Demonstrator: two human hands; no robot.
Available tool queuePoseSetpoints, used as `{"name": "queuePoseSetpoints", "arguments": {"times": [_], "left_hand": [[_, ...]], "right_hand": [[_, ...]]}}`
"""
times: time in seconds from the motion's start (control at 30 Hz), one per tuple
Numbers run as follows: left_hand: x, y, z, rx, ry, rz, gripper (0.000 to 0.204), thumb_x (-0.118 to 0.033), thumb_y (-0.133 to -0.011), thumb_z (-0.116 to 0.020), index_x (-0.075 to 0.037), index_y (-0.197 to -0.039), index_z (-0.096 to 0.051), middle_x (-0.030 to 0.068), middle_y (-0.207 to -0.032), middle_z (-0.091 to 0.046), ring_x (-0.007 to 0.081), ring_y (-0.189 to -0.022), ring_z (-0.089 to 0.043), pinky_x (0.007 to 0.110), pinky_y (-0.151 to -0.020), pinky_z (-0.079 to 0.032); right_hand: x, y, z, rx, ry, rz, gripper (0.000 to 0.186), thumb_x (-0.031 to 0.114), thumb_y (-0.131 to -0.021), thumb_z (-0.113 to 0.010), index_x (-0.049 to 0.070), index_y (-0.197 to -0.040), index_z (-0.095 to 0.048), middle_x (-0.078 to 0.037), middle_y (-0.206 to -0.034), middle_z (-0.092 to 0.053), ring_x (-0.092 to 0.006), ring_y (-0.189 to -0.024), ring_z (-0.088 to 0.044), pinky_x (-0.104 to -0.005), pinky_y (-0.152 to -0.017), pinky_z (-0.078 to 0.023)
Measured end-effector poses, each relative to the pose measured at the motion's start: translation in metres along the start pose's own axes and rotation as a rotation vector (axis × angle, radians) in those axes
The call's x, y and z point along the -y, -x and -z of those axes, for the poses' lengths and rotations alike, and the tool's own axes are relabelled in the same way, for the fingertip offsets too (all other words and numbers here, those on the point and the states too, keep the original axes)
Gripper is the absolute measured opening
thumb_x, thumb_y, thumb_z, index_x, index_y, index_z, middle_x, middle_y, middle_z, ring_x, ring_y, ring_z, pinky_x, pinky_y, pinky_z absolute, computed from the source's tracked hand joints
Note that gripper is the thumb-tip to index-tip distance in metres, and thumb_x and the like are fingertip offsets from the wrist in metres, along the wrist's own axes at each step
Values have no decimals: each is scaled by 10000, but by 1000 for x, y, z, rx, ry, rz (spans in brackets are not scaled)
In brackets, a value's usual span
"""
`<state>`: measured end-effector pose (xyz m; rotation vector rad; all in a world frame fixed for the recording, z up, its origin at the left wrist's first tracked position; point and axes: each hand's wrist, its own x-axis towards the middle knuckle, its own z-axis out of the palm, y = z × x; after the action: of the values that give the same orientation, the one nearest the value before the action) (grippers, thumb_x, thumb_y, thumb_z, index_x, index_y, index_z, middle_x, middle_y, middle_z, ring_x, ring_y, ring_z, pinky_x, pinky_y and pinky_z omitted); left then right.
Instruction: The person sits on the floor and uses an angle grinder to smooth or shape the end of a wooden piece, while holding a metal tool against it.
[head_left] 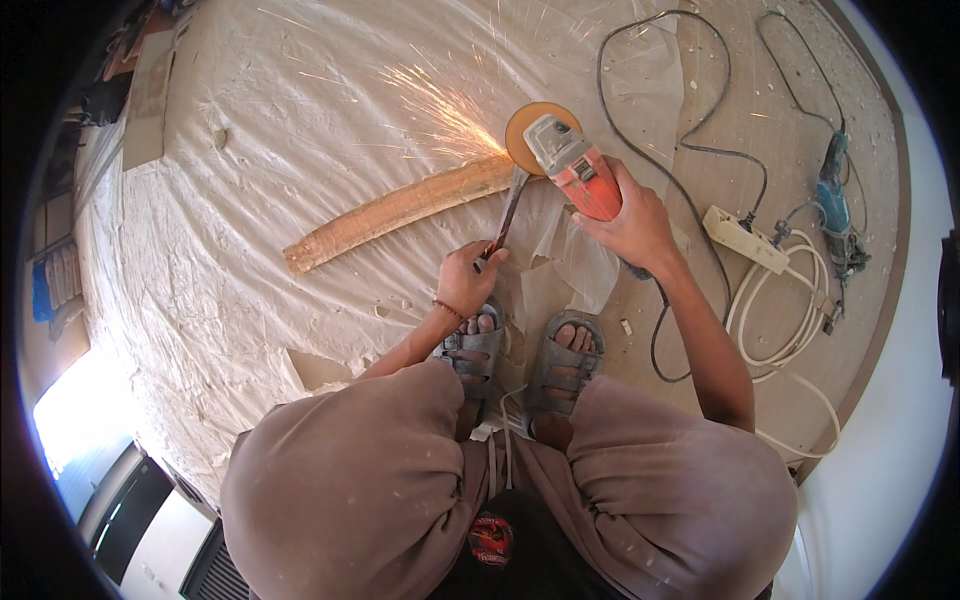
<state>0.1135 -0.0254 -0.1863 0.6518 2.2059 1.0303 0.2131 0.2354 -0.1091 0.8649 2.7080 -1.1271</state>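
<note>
My right hand (632,225) is wrapped round the red body of an angle grinder (590,185). Its tan disc (540,125) meets the far end of a narrow, flat metal bar (514,205), and orange sparks (450,115) fly from there to the far left. With closed fingers my left hand (468,280) grips the near end of that bar; the exact kind of tool or bar cannot be made out. Under the bar's far end lies a slightly curved wooden plank (400,215), stretching to the left on the sheet.
A crumpled plastic sheet (240,200) covers much of the floor. To the right, a dark cord (690,190) loops toward a white power strip (745,240). A coiled white cable (800,340) and a teal power tool (832,190) lie near the wall. My sandalled feet (568,350) are close below.
</note>
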Motion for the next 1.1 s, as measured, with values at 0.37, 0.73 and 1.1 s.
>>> {"name": "queuePoseSetpoints", "arguments": {"times": [0.37,0.73,1.1], "left_hand": [[-2,1,-1,-1,33,17,316,-296,-917,-707,5,-1006,-733,196,-889,-712,377,-782,-684,416,-701,-530],[1,1,-1,-13,20,-14,303,-281,-920,-700,6,-1009,-733,200,-913,-717,382,-846,-694,416,-744,-534],[3,1,-2,-15,21,-23,325,-298,-920,-696,12,-1012,-730,216,-919,-711,400,-869,-688,426,-766,-530]], "right_hand": [[0,-2,0,8,23,0,803,350,-726,-820,110,-1404,-462,-175,-1141,-711,-414,-1011,-682,-512,-872,-536],[8,0,0,-15,22,-18,774,315,-735,-819,125,-1398,-468,-183,-1118,-715,-411,-1001,-686,-508,-863,-542],[4,-1,-1,5,-1,-7,778,313,-734,-823,106,-1396,-470,-186,-1118,-715,-405,-1003,-690,-503,-860,-544]]}}
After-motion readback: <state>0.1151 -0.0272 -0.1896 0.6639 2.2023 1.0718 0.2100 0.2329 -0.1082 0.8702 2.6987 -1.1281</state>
